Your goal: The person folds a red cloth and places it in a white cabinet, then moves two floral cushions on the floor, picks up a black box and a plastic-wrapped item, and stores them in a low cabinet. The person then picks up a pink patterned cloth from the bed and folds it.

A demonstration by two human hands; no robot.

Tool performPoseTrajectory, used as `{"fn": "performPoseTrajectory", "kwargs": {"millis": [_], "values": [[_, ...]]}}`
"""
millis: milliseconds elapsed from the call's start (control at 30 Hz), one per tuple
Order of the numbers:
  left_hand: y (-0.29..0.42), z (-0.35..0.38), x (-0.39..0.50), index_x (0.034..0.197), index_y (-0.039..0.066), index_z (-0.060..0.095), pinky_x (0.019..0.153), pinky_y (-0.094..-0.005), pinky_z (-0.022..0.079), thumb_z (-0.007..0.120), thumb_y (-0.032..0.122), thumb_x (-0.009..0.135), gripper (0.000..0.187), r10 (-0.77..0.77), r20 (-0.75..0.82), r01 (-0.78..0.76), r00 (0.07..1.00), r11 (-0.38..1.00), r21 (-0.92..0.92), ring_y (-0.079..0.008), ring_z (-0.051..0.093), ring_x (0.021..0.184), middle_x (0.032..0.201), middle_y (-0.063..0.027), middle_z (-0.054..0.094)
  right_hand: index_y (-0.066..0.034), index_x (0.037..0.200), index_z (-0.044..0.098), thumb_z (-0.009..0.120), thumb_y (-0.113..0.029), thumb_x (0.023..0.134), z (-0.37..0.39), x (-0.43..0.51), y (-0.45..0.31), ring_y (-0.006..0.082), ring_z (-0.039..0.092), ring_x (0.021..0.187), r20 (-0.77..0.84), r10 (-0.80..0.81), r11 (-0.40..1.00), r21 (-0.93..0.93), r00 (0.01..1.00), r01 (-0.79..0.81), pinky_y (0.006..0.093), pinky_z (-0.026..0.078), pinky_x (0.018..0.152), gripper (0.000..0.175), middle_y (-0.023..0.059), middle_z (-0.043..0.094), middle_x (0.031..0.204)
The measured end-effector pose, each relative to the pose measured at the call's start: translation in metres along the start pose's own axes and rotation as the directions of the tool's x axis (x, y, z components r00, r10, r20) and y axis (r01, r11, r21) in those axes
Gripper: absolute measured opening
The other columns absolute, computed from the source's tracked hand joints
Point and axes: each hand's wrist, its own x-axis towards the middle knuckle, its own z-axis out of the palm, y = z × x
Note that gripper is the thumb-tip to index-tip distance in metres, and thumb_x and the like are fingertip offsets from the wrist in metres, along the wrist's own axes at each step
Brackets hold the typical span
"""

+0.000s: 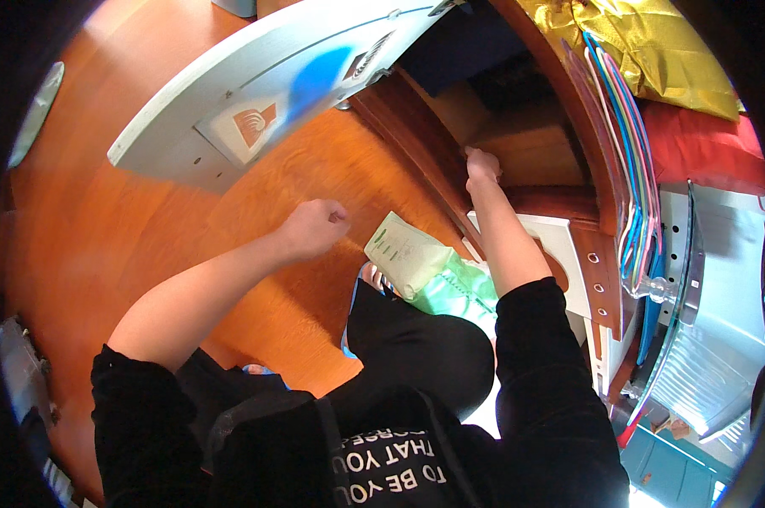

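In front of me an open cupboard of dark reddish wood [408, 120] has a dim interior. My right hand [483, 167] reaches inside, at the near corner of a brown box-like thing [541, 152]. Its fingertips are partly hidden, and whether they grip the box cannot be told. My left hand [317, 227] hovers over the wooden floor with its fingers curled in, and nothing shows in it. Beyond it, the white cupboard door [186, 127] stands swung out. A pale paper-like bag [414, 254] with green printing lies between my hands, by my foot.
Several coloured plastic hangers [636, 159] hang at the cupboard's right side. Gold fabric [668, 51] and a red bag [706, 149] are above them. A glass-like panel [690, 254] stands at the right. Shiny green packaging [458, 292] lies near my knee.
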Motion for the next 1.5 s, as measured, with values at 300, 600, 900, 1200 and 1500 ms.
{"fn": "performPoseTrajectory", "kwargs": {"millis": [300,600,900,1200,1500], "values": [[-0.003,0.014,-0.007,0.096,-0.001,0.061,0.074,-0.0342,0.049,0.057,0.025,0.079,0.031,-0.027,-0.014,0.026,1.0,0.998,-0.058,-0.0249,0.062,0.083,0.087,-0.0157,0.063,-0.0017,0.101,0.052,0.053,-0.005,0.076,-0.016,0.031,-0.073,0.0159,0.051,0.065,-0.088,-0.432,0.86,0.258,0.897,0.44,0.0294,0.042,0.054,0.025,0.0056,0.055,0.078],[-0.019,0.003,-0.015,0.096,-0.002,0.06,0.076,-0.0368,0.049,0.055,0.024,0.079,0.031,-0.062,-0.089,0.063,0.994,0.998,0.019,-0.0302,0.061,0.086,0.09,-0.0184,0.063,0.0029,0.114,0.053,0.044,-0.014,0.082,-0.066,0.043,-0.171,0.0368,0.051,0.11,-0.235,-0.786,0.607,-0.47,0.573,0.641,0.0411,0.038,0.096,0.038,0.0229,0.053,0.118],[-0.036,-0.002,-0.008,0.1,0.0,0.061,0.075,-0.0343,0.049,0.058,0.023,0.078,0.032,-0.11,-0.074,0.111,0.991,0.994,0.016,-0.0256,0.062,0.085,0.091,-0.016,0.064,0.0024,0.115,0.052,0.044,-0.015,0.082,-0.075,0.031,-0.214,0.037,0.051,0.109,-0.3,-0.812,0.584,-0.445,0.501,0.679,0.0415,0.038,0.096,0.038,0.0228,0.053,0.118],[-0.025,0.001,-0.002,0.101,-0.001,0.06,0.076,-0.0344,0.049,0.058,0.024,0.078,0.034,-0.128,-0.017,0.129,0.992,0.991,0.035,-0.0263,0.062,0.085,0.091,-0.0173,0.063,0.002,0.115,0.051,0.044,-0.016,0.083,-0.086,0.021,-0.206,0.0371,0.051,0.109,-0.307,-0.81,0.587,-0.433,0.5,0.684,0.0419,0.039,0.095,0.038,0.0226,0.053,0.117],[-0.006,0.01,0.005,0.095,-0.002,0.06,0.072,-0.0355,0.048,0.057,0.025,0.08,0.031,-0.081,0.027,0.081,0.996,0.997,0.001,-0.0264,0.061,0.081,0.085,-0.016,0.063,0.0016,0.115,0.051,0.045,-0.017,0.083,-0.099,0.019,-0.199,0.0373,0.052,0.108,-0.316,-0.808,0.589,-0.441,0.497,0.678,0.0423,0.039,0.094,0.038,0.0225,0.054,0.117]]}}
